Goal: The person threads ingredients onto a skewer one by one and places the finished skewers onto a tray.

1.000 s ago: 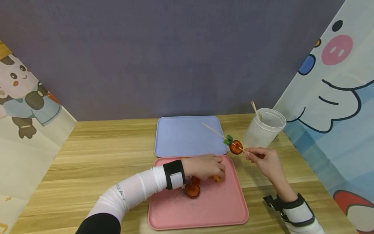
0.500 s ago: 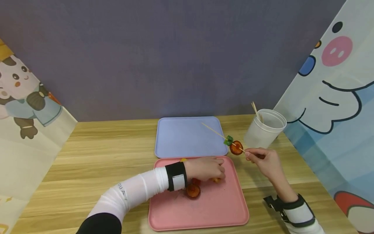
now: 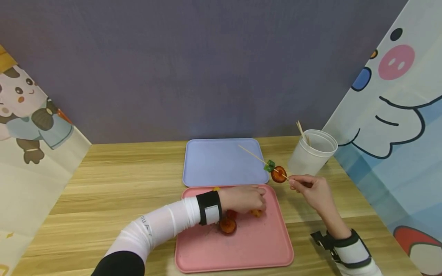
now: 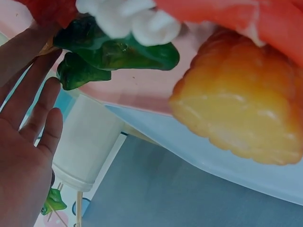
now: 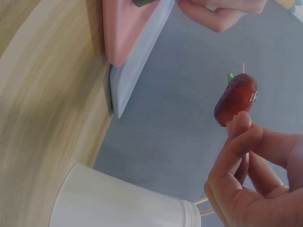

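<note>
My right hand (image 3: 312, 191) pinches the near end of a bamboo skewer (image 3: 249, 152) on the right. Threaded on it are a round brown piece with an orange face (image 3: 278, 174) and a green pepper piece (image 3: 269, 166). Over the pink tray (image 3: 238, 257), my left hand (image 3: 241, 198) reaches down, fingertips at a wavy orange piece (image 3: 256, 213). Its thumb tip is hidden, and I cannot tell whether it grips that piece. Close to it lie green pepper (image 4: 118, 53), a corn chunk (image 4: 236, 109), a white piece (image 4: 130, 21) and red food (image 4: 218, 9).
Behind the pink tray lies a blue tray (image 3: 221, 161). A white tub (image 3: 307, 161) with several skewers (image 3: 301, 129) stands at the back right. Another round brown piece (image 3: 228, 226) sits in the pink tray beneath my left wrist. A grey wall (image 3: 207, 69) closes the back.
</note>
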Tool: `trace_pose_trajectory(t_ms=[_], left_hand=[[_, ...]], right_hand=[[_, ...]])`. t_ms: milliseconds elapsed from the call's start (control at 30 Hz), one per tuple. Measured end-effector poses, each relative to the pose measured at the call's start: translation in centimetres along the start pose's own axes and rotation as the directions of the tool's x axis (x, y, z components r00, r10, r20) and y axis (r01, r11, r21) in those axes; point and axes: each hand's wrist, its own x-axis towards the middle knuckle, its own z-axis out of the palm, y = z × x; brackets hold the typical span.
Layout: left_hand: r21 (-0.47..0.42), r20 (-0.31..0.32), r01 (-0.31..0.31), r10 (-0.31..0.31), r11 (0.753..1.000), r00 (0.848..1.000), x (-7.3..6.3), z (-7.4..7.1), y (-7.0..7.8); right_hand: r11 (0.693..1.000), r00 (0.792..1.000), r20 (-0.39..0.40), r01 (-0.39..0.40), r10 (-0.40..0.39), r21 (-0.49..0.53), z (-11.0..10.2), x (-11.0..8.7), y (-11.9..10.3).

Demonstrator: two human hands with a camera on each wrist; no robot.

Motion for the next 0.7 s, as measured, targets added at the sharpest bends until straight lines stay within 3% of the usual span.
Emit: trace_pose_trajectory(t_ms=[433,700], left_hand=[[-0.017,-0.023,0.006,-0.007,1.0,1.0,0.22,-0.12,0.17],[-0.01,0.02,-0.004,0.004,1.0,1.0,0.79,-0.34,0.74]], right_hand=[[1.0,1.0,0.001,-0.012,0.012,0.013,-0.25,-0.12,-0.4],[0.999,1.0,-0.007,0.001,0.0,0.035,-0.31,-0.11,-0.36]])
